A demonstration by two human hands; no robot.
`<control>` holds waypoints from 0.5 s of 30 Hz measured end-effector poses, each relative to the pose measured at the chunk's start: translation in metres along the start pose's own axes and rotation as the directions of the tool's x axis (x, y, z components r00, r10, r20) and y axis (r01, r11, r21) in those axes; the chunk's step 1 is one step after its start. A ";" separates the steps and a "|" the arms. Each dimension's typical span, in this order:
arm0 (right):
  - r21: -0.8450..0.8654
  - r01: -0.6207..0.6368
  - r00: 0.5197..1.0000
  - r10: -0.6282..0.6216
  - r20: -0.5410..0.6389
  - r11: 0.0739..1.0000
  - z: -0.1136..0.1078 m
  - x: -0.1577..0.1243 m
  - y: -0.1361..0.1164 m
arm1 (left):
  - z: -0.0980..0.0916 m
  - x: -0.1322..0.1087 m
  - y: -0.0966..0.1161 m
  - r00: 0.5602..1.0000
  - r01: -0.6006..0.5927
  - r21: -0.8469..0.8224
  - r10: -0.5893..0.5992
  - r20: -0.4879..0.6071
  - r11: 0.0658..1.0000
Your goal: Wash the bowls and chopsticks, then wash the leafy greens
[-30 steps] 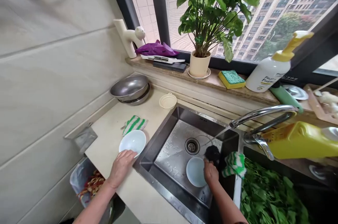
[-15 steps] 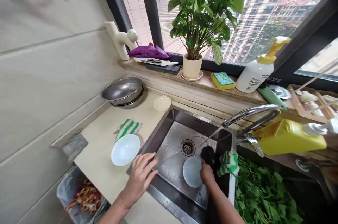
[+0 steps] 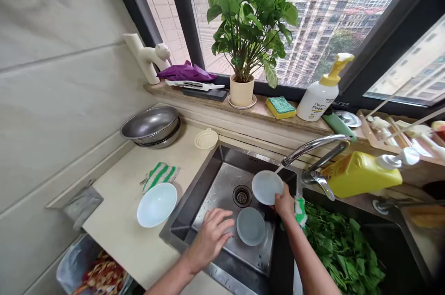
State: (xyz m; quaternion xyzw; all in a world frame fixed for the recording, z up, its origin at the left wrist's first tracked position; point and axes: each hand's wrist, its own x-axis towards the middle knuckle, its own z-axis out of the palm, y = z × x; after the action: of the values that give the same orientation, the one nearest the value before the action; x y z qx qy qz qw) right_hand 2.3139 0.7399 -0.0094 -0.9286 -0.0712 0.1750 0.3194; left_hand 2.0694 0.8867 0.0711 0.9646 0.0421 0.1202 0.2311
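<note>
My right hand (image 3: 284,203) grips the rim of a small white bowl (image 3: 267,187), lifted under the running tap (image 3: 314,149). Below it, a second pale bowl (image 3: 251,226) rests on the bottom of the steel sink (image 3: 222,179), near the drain (image 3: 242,196). Over the sink's front left part hovers my left hand (image 3: 213,232), fingers apart and holding nothing, just left of the second bowl. On the counter to the left stands a larger white bowl (image 3: 157,204) beside a green-striped cloth (image 3: 162,174). Another green-striped cloth (image 3: 300,212) is partly hidden behind my right hand.
Leafy greens (image 3: 333,244) fill the right basin. A yellow jug (image 3: 361,174) stands behind the tap. Along the sill are a potted plant (image 3: 242,91), a sponge (image 3: 281,108) and a pump bottle (image 3: 318,100). Metal pans (image 3: 151,126) sit at the back left; a waste bin (image 3: 74,258) is below.
My right hand has raised a white bowl toward the tap's stream, and another bowl now shows beneath it. My left hand has moved right, over the sink. The view has shifted somewhat.
</note>
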 end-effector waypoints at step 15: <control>0.787 -0.263 0.964 0.124 0.234 0.558 0.002 0.011 -0.004 | 0.016 0.032 0.006 0.994 0.045 -0.198 -0.025 0.102 0.979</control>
State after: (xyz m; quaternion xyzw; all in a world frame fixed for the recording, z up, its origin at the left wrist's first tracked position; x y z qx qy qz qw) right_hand 2.3232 0.7465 -0.0112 -0.6652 0.0954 0.2922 0.6804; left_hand 2.1050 0.8784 0.0672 0.9403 0.0355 0.0718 0.3308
